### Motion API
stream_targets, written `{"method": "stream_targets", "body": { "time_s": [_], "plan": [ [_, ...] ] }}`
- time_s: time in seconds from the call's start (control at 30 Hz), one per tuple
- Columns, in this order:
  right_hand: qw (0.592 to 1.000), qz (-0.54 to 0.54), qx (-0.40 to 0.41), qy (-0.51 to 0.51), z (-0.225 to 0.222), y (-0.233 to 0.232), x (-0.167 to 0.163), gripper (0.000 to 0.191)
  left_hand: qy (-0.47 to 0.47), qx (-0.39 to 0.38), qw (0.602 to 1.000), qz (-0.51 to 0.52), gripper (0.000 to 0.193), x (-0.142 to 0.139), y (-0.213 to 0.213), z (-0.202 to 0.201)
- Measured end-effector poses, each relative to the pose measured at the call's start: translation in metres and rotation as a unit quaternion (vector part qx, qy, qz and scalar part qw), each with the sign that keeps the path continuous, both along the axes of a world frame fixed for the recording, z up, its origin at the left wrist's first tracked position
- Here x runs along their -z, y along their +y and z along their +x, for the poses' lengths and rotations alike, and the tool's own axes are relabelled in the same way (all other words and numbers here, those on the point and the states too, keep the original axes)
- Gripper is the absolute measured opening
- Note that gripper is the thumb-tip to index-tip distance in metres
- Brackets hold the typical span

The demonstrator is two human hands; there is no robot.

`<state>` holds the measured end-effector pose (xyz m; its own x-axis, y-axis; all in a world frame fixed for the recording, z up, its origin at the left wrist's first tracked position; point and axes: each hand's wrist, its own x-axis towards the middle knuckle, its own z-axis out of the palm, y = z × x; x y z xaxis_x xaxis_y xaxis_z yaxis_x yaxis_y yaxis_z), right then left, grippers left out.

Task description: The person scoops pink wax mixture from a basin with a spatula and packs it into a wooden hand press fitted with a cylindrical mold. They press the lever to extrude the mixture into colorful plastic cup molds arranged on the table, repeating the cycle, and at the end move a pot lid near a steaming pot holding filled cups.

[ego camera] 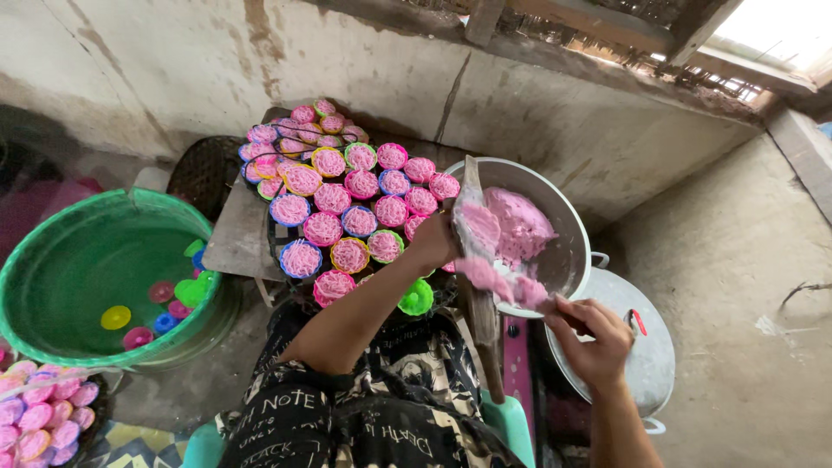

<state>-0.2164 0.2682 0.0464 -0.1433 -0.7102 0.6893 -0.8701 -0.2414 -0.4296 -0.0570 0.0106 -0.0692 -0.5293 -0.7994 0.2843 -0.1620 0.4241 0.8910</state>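
Note:
My left hand (435, 240) grips a wooden press board (478, 286) smeared with pink dough (482, 227), held upright at the rim of a metal bowl (568, 227). More pink dough (520, 224) fills that bowl. My right hand (591, 333) holds a small dark-handled tool, its tip pushing a lump of dough (529, 290) against the board. A green mould cup (417, 298) sits just below my left wrist.
Several small coloured cups filled with pink noodle strands (334, 201) cover a tray on a low table (236, 241). A green tub (52, 260) with floating cups stands at left. A metal lid (650, 347) lies at right, more filled cups (39, 416) at bottom left.

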Motion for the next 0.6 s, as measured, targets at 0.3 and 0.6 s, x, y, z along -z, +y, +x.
{"method": "stream_targets", "body": {
  "time_s": [0.3,0.6],
  "plan": [
    [0.985,-0.058,0.086,0.141,0.007,-0.022,0.0,0.023,0.025,0.069,0.992,-0.102,0.033,0.014,0.004,-0.01],
    [0.997,0.007,0.07,-0.04,-0.023,-0.027,0.007,0.025,0.108,0.162,0.981,-0.003,0.054,0.023,-0.01,0.005]
  ]
}}
